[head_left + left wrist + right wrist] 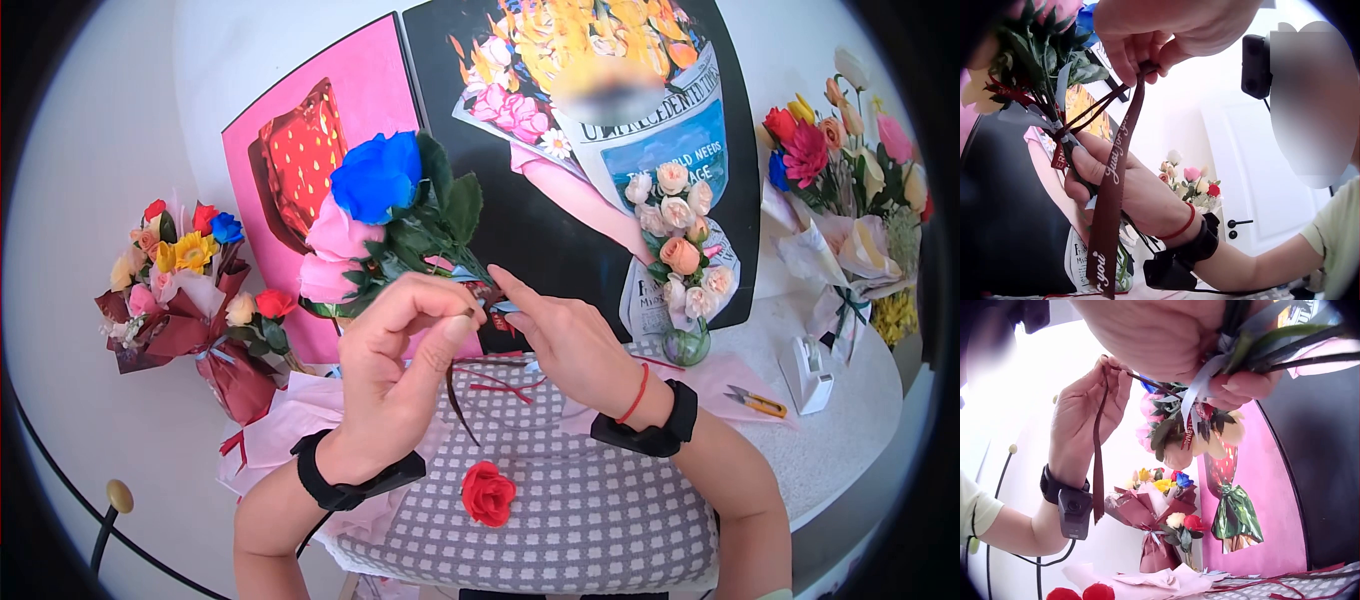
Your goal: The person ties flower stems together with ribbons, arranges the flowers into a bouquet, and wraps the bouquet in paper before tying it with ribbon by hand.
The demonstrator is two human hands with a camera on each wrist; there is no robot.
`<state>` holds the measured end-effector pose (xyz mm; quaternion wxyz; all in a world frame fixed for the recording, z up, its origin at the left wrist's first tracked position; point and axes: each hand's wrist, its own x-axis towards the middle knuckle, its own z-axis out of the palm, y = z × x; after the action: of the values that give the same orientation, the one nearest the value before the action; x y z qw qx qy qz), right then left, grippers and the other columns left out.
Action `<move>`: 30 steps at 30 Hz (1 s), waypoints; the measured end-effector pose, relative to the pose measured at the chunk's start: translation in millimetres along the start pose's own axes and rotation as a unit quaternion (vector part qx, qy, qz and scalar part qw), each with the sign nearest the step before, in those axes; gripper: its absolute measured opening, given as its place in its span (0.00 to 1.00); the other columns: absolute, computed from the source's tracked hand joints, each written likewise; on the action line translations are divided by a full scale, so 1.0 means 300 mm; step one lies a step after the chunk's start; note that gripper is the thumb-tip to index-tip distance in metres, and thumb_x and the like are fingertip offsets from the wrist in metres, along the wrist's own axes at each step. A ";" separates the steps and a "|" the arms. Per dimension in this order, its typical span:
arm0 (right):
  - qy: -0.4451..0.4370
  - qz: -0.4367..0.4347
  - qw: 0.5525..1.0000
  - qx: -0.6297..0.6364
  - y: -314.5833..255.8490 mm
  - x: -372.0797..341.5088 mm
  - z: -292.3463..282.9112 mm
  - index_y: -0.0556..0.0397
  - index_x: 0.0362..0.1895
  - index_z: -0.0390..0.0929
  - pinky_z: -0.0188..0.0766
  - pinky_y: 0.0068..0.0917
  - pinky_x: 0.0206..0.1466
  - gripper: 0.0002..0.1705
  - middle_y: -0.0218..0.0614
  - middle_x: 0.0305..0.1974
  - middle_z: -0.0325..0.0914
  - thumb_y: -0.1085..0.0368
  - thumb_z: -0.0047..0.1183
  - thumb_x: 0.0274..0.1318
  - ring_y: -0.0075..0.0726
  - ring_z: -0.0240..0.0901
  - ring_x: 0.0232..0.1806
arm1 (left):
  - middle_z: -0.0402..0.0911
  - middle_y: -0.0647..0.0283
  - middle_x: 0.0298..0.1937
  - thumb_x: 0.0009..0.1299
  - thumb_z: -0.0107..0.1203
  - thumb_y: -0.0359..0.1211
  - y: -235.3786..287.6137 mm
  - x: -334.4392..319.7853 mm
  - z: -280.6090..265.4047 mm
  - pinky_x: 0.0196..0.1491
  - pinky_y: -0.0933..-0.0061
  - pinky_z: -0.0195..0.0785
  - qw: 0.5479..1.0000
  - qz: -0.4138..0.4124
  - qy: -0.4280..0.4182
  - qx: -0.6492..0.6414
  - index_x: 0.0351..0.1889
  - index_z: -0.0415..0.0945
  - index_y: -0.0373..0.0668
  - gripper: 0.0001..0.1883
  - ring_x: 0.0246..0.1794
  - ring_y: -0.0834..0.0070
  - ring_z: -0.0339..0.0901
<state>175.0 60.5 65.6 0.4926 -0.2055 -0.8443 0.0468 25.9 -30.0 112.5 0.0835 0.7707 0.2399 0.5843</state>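
My right hand [575, 350] grips the stems of a small bouquet of artificial roses, with a blue rose [377, 177], pink roses [343, 240] and green leaves [462, 207]. A pale blue-grey ribbon [1034, 117] is knotted around the stems just above that hand. My left hand [400, 360] pinches a brown ribbon [1117, 162] printed "Just for you" between thumb and fingers. From the pinch, two taut strands run to the knot at the stems, while a loose tail hangs down. A red printed ribbon [1189, 432] also sits at the binding.
A red rose head [489, 494] lies on the checked cloth [590, 510]. Wrapped bouquets stand left [215, 350] and right [850, 240]. A glass vase [686, 345], orange-handled snips [757, 402] and a white tape dispenser [808, 376] stand at right. Pink paper [300, 410] lies at left.
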 end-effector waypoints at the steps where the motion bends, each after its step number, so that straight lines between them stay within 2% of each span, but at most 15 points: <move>1: 0.000 0.000 1.000 0.000 -0.003 -0.001 0.001 0.55 0.58 0.59 0.67 0.42 0.28 0.26 0.50 0.26 0.73 0.69 0.45 0.52 0.53 0.72 0.26 | 0.72 0.61 0.36 0.63 0.48 0.23 0.006 0.005 -0.005 0.38 0.81 0.64 1.000 0.000 0.000 0.000 0.30 0.71 0.34 0.02 0.35 0.81 0.69; 3: -0.032 0.020 0.999 -0.016 -0.010 -0.002 0.003 0.54 0.60 0.56 0.66 0.40 0.32 0.29 0.50 0.30 0.74 0.74 0.43 0.50 0.54 0.71 0.30 | 0.69 0.62 0.36 0.61 0.49 0.23 0.024 0.030 -0.021 0.38 0.81 0.64 0.987 0.058 0.002 0.151 0.30 0.71 0.36 0.01 0.36 0.79 0.67; 5: -0.029 0.012 0.999 -0.040 -0.011 -0.006 0.004 0.53 0.60 0.56 0.66 0.40 0.31 0.30 0.49 0.29 0.73 0.75 0.43 0.49 0.53 0.71 0.29 | 0.67 0.63 0.35 0.60 0.50 0.23 0.028 0.047 -0.054 0.35 0.81 0.63 0.983 0.047 -0.003 0.177 0.31 0.70 0.37 0.02 0.36 0.78 0.66; 8: -0.032 -0.008 0.994 -0.103 -0.016 -0.011 0.000 0.53 0.60 0.57 0.68 0.39 0.27 0.32 0.45 0.26 0.71 0.74 0.44 0.45 0.50 0.71 0.25 | 0.70 0.62 0.30 0.61 0.49 0.25 0.084 0.082 -0.071 0.28 0.75 0.61 0.975 -0.101 -0.071 0.186 0.29 0.68 0.35 0.03 0.28 0.76 0.70; 9: -0.039 -0.019 0.989 -0.143 -0.019 -0.013 0.000 0.54 0.59 0.57 0.69 0.38 0.25 0.33 0.43 0.23 0.70 0.73 0.45 0.43 0.48 0.72 0.23 | 0.70 0.62 0.30 0.61 0.49 0.25 0.101 0.097 -0.068 0.28 0.75 0.61 0.975 -0.101 -0.072 0.186 0.29 0.68 0.35 0.03 0.28 0.76 0.70; 11: -0.046 -0.033 0.985 -0.164 -0.004 -0.021 0.015 0.54 0.59 0.58 0.69 0.37 0.24 0.33 0.42 0.23 0.70 0.73 0.45 0.43 0.45 0.72 0.22 | 0.67 0.66 0.20 0.62 0.47 0.24 0.117 0.120 -0.053 0.25 0.81 0.59 0.918 -0.053 -0.176 0.352 0.27 0.67 0.38 0.03 0.22 0.81 0.67; 12: -0.054 -0.048 0.980 -0.184 0.001 -0.023 0.020 0.53 0.58 0.58 0.70 0.35 0.23 0.32 0.42 0.22 0.69 0.73 0.45 0.43 0.43 0.72 0.21 | 0.69 0.60 0.18 0.60 0.49 0.26 0.109 0.125 -0.041 0.23 0.74 0.61 0.884 0.051 -0.169 0.433 0.27 0.67 0.38 0.02 0.19 0.68 0.70; 13: -0.054 -0.049 0.980 -0.184 -0.002 -0.023 0.019 0.53 0.58 0.58 0.70 0.35 0.23 0.32 0.42 0.22 0.69 0.73 0.45 0.43 0.43 0.72 0.21 | 0.69 0.60 0.18 0.60 0.49 0.26 0.116 0.137 -0.037 0.23 0.74 0.61 0.884 0.051 -0.169 0.433 0.27 0.67 0.38 0.02 0.19 0.68 0.70; 15: -0.087 -0.087 0.964 -0.234 -0.013 -0.024 0.013 0.53 0.56 0.61 0.70 0.33 0.22 0.30 0.40 0.22 0.70 0.71 0.44 0.43 0.40 0.72 0.20 | 0.72 0.56 0.23 0.57 0.50 0.27 0.136 0.178 -0.036 0.25 0.67 0.62 0.801 0.059 -0.255 0.539 0.26 0.68 0.38 0.03 0.24 0.59 0.71; 21: -0.104 -0.218 0.928 -0.284 -0.020 -0.023 0.006 0.50 0.52 0.67 0.68 0.25 0.21 0.25 0.31 0.21 0.67 0.65 0.44 0.44 0.31 0.71 0.21 | 0.73 0.57 0.21 0.55 0.50 0.26 0.119 0.313 -0.118 0.27 0.64 0.62 0.728 0.090 -0.381 0.563 0.24 0.69 0.37 0.03 0.24 0.59 0.71; 23: -0.080 -0.262 0.918 -0.287 -0.022 -0.021 0.000 0.48 0.51 0.68 0.66 0.23 0.22 0.24 0.29 0.20 0.66 0.64 0.44 0.44 0.28 0.70 0.21 | 0.72 0.55 0.21 0.55 0.50 0.25 0.135 0.342 -0.145 0.28 0.66 0.62 0.706 -0.029 -0.473 0.527 0.25 0.69 0.36 0.03 0.24 0.59 0.71; 25: -0.057 -0.306 0.906 -0.285 -0.027 -0.020 0.000 0.46 0.51 0.69 0.64 0.21 0.22 0.24 0.27 0.20 0.64 0.64 0.44 0.44 0.26 0.68 0.21 | 0.73 0.55 0.22 0.57 0.50 0.25 0.140 0.344 -0.177 0.28 0.69 0.62 0.719 -0.069 -0.489 0.489 0.27 0.70 0.34 0.03 0.23 0.63 0.71; 27: -0.015 -0.369 0.894 -0.254 -0.037 -0.017 0.002 0.41 0.50 0.70 0.57 0.17 0.20 0.23 0.24 0.18 0.58 0.63 0.44 0.43 0.21 0.61 0.18 | 0.73 0.56 0.22 0.59 0.50 0.26 0.151 0.346 -0.205 0.29 0.71 0.62 0.708 -0.195 -0.503 0.457 0.28 0.70 0.33 0.04 0.23 0.69 0.71; 28: -0.039 -0.381 0.892 -0.240 -0.051 -0.017 -0.007 0.43 0.48 0.71 0.58 0.19 0.21 0.21 0.23 0.19 0.60 0.62 0.44 0.46 0.21 0.64 0.20 | 0.74 0.60 0.23 0.60 0.50 0.26 0.146 0.344 -0.224 0.31 0.75 0.63 0.713 -0.214 -0.507 0.434 0.28 0.70 0.32 0.04 0.25 0.76 0.70; 30: -0.016 -0.402 0.890 -0.215 -0.068 -0.022 0.003 0.43 0.48 0.70 0.57 0.19 0.21 0.21 0.23 0.19 0.59 0.62 0.44 0.46 0.21 0.63 0.20 | 0.74 0.62 0.24 0.60 0.50 0.25 0.148 0.321 -0.258 0.32 0.77 0.63 0.727 -0.264 -0.505 0.384 0.29 0.71 0.32 0.04 0.26 0.78 0.70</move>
<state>171.0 39.5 65.5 0.3993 0.0520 -0.8521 -0.3344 -15.4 -35.4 237.0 0.0401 0.8239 0.5599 -0.0782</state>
